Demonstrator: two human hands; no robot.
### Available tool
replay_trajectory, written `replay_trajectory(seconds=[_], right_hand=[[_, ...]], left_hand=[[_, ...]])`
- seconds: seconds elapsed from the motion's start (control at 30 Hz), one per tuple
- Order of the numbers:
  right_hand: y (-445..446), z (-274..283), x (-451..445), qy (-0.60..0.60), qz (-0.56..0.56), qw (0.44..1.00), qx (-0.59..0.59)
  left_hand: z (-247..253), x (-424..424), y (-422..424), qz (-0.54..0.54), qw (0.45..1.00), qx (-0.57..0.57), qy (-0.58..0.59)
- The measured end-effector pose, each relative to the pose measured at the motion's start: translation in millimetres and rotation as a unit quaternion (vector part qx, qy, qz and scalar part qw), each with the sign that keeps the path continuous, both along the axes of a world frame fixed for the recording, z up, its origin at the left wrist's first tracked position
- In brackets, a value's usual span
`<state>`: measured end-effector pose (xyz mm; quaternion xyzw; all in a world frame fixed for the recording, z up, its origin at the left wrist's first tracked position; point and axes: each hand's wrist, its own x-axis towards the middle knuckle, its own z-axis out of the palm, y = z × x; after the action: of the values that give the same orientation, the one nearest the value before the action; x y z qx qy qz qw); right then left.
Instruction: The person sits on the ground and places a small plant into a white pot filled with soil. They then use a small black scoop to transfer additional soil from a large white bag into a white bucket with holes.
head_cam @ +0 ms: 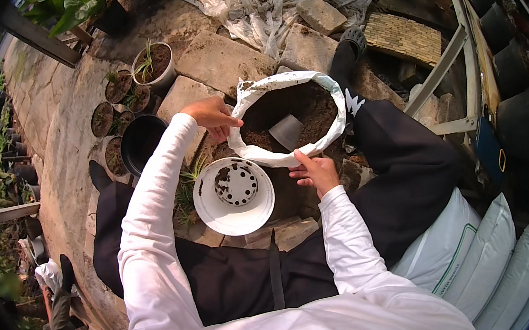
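A white plastic sack (252,151) with its rim rolled down stands in front of me, holding dark soil (318,110). On the soil a small grey plastic pot (286,132) lies tilted. My left hand (214,118) is at the sack's left rim, its index finger touching the rolled edge; whether it grips is unclear. At the near rim, my right hand (316,171) pinches the rolled edge between thumb and fingers. Nearer to me, an empty white plastic pot (234,196) with drainage holes and bits of soil in its bottom sits between my arms.
Potted seedlings (153,63) and a black plastic pot (144,144) stand at left. Stone slabs (220,60) and crumpled plastic sheeting (271,10) lie beyond the sack. Filled white sacks (442,242) lean at lower right, near a wooden frame (444,71). Another person (64,315) is at lower left.
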<state>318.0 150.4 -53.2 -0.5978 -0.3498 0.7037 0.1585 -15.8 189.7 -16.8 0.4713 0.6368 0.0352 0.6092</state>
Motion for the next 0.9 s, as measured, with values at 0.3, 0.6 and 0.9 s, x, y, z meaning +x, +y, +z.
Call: replay_trajectory(seconds=[0.3,0.6,0.9], right_hand=[[-17,-61,-11,0.227,-0.272,0.933,-0.07],[-36,-87,-9,0.37,-0.339,0.859,-0.104],[-4,-99,1,0.416,-0.36,0.821,-0.153]], left_hand=[[-42,22,9,0.084,0.991,0.087,0.06],[-73,-4,18,0.203,0.973,-0.024,-0.108],[-57,6,5,0.187,0.96,-0.129,-0.163]])
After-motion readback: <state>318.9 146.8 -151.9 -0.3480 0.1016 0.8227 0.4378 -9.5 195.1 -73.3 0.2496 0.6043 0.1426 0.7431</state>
